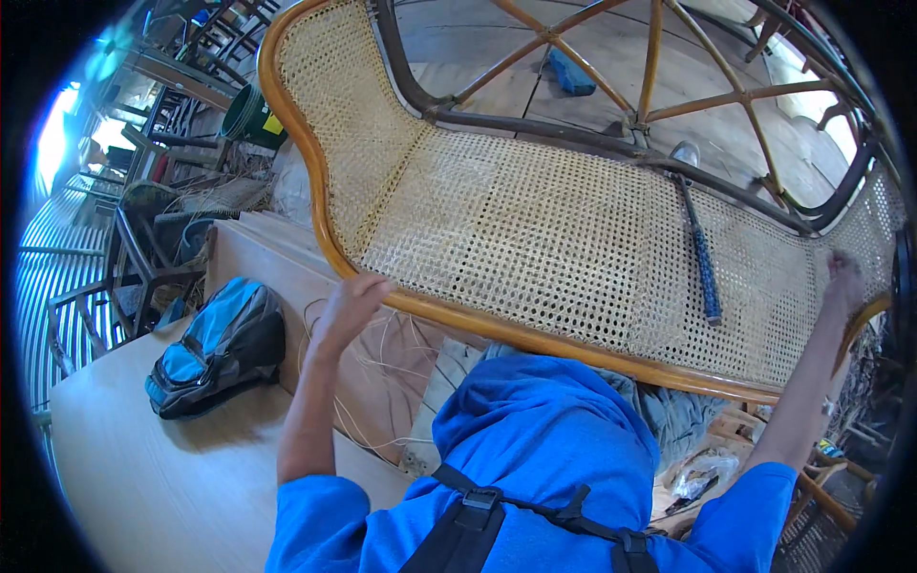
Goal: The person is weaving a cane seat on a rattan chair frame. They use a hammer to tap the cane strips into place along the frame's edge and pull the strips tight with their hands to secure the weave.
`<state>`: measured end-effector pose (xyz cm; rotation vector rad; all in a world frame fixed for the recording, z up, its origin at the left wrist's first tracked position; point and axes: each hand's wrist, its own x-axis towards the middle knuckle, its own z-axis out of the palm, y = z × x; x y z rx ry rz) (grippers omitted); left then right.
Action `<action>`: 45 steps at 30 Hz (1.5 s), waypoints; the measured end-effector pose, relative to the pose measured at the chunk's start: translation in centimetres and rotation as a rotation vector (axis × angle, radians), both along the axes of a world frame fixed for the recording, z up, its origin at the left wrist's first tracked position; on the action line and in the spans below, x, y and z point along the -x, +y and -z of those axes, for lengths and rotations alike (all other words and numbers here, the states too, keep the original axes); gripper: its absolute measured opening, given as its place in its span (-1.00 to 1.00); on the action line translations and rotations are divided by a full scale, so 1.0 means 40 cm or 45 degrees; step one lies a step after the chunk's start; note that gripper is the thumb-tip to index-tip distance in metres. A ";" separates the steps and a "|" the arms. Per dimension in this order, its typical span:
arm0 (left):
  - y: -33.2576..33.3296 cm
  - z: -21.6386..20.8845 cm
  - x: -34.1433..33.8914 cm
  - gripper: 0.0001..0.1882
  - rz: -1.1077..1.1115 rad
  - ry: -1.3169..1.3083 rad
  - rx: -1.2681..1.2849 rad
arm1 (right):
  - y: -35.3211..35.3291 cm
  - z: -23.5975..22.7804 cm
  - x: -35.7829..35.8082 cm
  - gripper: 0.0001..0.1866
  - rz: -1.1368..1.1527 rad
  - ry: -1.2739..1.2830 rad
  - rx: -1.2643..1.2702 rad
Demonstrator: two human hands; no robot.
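A bench with a woven cane seat point(535, 239) lies across in front of me, edged by a glossy brown wooden rail point(535, 334). My left hand point(351, 307) is closed over the rail at its near left bend, fingers together. At the right end, my right hand point(842, 282) is over the cane near the curved frame. Its fingers look curled in, and anything between them is too small or dark to make out. A hammer point(702, 253) with a dark blue grip rests on the cane, left of my right hand, its metal head toward the dark rear rail.
A blue and grey backpack point(218, 349) sits on a pale board point(143, 449) at left. Loose cane strands point(373, 368) hang below the bench. Behind stand a green bucket point(253, 116) and stacked chair frames. Beyond the crossed rods lies a blue bundle point(571, 74). A plastic bag point(705, 473) is at lower right.
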<state>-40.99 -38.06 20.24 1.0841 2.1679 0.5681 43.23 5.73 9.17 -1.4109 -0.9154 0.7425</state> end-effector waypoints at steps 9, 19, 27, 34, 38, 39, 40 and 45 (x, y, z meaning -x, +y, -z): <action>0.118 0.161 0.071 -0.70 0.106 0.075 0.118 | -0.239 0.057 0.284 -0.86 0.264 0.204 0.134; 0.066 0.211 0.075 -0.73 0.101 0.106 0.104 | -0.279 0.123 0.199 -0.76 0.258 0.408 0.172; 0.025 0.079 -0.045 -0.80 -0.718 -0.980 -0.237 | -0.200 0.078 0.479 -0.75 0.185 1.350 -0.091; 0.058 -0.081 -0.282 -0.87 -0.450 -1.456 -0.945 | -0.694 -0.211 1.465 -0.77 -1.870 0.731 0.538; 0.107 -0.138 -0.312 -0.86 -0.489 -1.438 -1.182 | -0.812 -0.266 1.477 -0.62 -2.153 0.611 0.487; 0.121 -0.143 -0.304 -0.87 -0.507 -1.366 -1.224 | -0.813 -0.266 1.470 -0.59 -2.239 0.568 0.427; 0.123 -0.147 -0.280 -0.87 -0.539 -1.261 -1.270 | -0.807 -0.282 1.456 -0.64 -2.174 0.679 0.620; 0.101 -0.159 -0.010 -0.89 -0.664 -0.938 -1.589 | -0.689 -0.273 1.238 -0.69 -2.025 -0.065 0.630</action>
